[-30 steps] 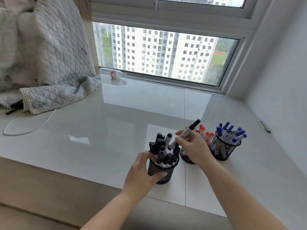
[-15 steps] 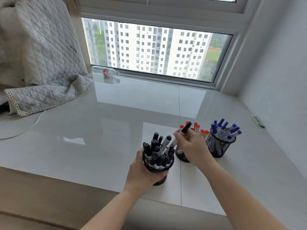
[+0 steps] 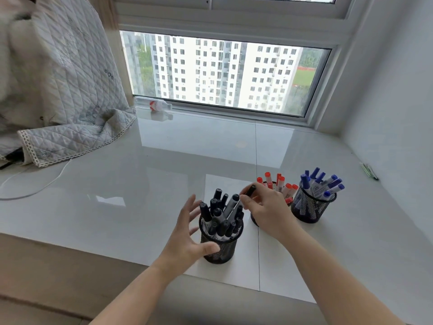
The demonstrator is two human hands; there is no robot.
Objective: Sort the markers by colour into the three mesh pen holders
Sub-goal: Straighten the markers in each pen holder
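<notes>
Markers sorted into three mesh holders on the counter

Right hand pinches a black marker over the black-marker holder; left hand, fingers spread, is beside that holder.

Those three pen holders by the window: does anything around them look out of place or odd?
The holders look tidy: black markers, red markers and blue markers each stand in their own pot. The odd thing is a plastic bottle lying on its side against the window frame. Two green pens also lie loose near the right wall.
</notes>
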